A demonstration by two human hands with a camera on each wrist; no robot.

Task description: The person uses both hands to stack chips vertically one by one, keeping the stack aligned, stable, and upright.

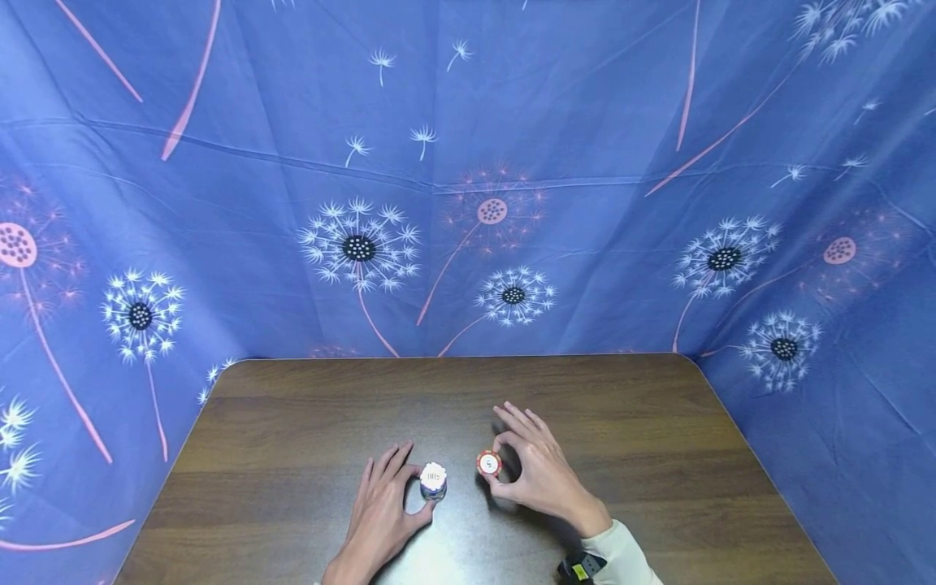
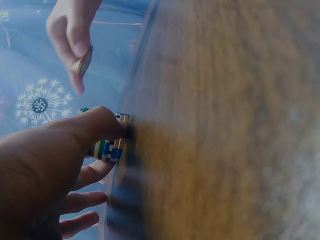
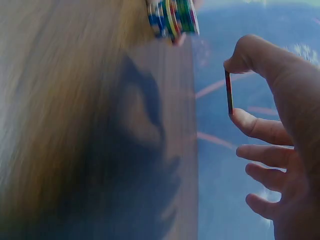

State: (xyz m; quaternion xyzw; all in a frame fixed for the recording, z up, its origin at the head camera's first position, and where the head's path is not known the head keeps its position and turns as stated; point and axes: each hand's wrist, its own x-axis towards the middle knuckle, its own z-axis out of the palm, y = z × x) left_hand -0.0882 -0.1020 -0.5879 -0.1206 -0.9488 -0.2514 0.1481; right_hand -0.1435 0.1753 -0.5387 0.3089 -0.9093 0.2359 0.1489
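Observation:
A stack of poker chips point(image 1: 433, 481) with a white chip on top stands on the wooden table, its sides striped in several colours point(image 3: 175, 17). My left hand point(image 1: 383, 508) grips the stack between thumb and index finger, the other fingers spread out beyond it. To the right, my right hand point(image 1: 541, 471) pinches a single red poker chip point(image 1: 489, 463) with a white centre by its edges. That chip point(image 3: 229, 92) is held above the table in the right wrist view, face level, with the remaining fingers extended.
The brown wooden table point(image 1: 621, 406) has its far edge against a blue curtain point(image 1: 600, 268) printed with dandelions, which also hangs along both sides. A dark wrist strap point(image 1: 582, 567) sits over the light right sleeve point(image 1: 621, 556).

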